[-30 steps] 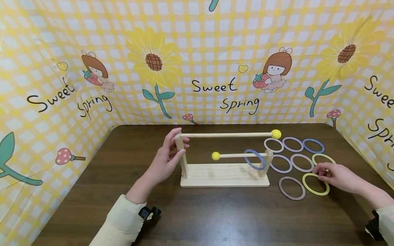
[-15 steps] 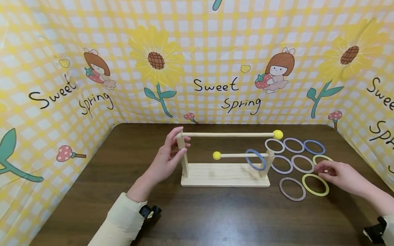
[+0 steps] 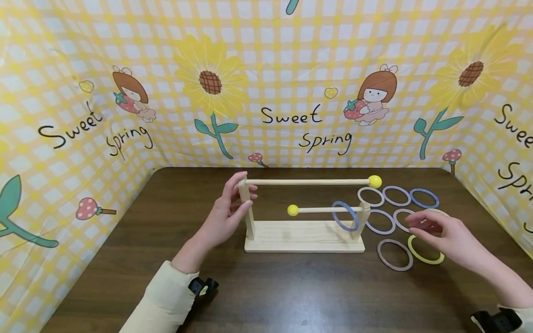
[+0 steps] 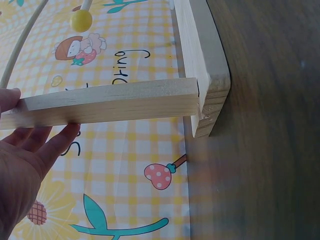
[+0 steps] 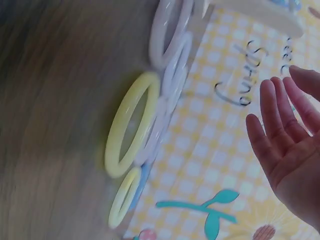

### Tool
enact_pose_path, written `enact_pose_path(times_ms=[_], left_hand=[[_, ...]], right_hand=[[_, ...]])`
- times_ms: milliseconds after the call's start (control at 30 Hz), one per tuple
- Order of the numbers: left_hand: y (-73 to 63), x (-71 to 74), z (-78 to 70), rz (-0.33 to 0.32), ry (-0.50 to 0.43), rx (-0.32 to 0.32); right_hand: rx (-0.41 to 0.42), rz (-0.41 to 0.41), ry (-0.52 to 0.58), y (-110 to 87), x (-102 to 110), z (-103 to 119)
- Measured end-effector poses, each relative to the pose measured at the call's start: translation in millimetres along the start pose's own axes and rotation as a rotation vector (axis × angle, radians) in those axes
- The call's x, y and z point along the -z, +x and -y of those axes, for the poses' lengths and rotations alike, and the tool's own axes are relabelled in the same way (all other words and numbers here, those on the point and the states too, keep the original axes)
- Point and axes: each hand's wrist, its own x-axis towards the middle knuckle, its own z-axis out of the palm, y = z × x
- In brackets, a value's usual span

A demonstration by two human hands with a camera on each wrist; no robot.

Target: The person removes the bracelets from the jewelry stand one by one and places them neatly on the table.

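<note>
My left hand (image 3: 222,215) grips the left post (image 4: 115,102) of a pale wooden stand (image 3: 304,238), thumb on one side and fingers on the other. Two rods with yellow ball ends reach out from the stand's posts. A blue ring (image 3: 356,219) hangs on the lower rod (image 3: 316,210), near the right post. Above the loose rings hovers my right hand (image 3: 455,240), its fingers relaxed and holding nothing in the right wrist view. Beneath it lies a yellow ring (image 5: 116,125), apart from the fingers; another yellow ring (image 3: 439,212) is mostly hidden behind the hand.
Several pale, lilac and blue rings lie flat right of the stand, among them a blue ring (image 3: 424,198) at the back and a greyish-mauve ring (image 3: 393,269) in front. The dark wooden table (image 3: 270,296) meets a yellow checked cloth (image 3: 291,152) behind.
My right hand has lifted away from the yellow rings and shifted left, over a lilac ring. The left hand keeps its grip on the post, and the rings stay in place.
</note>
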Motion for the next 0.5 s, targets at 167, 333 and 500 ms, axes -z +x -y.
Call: enact_pose_path(times_ms=[167,333,500], left_hand=[[0.4,0.4,-0.4,0.001,0.0,0.006],[0.3,0.3,-0.7,0.004,-0.004,0.01],[-0.1,-0.1,-0.3,0.004,0.0,0.013]], right_hand=[[0.001,-0.031,0.074,3.4,-7.9,14.4],[0.016,-0.06,0.173,6.4,-15.0,25.4],[-0.003,-0.093,0.208,7.5,-25.2,35.1]])
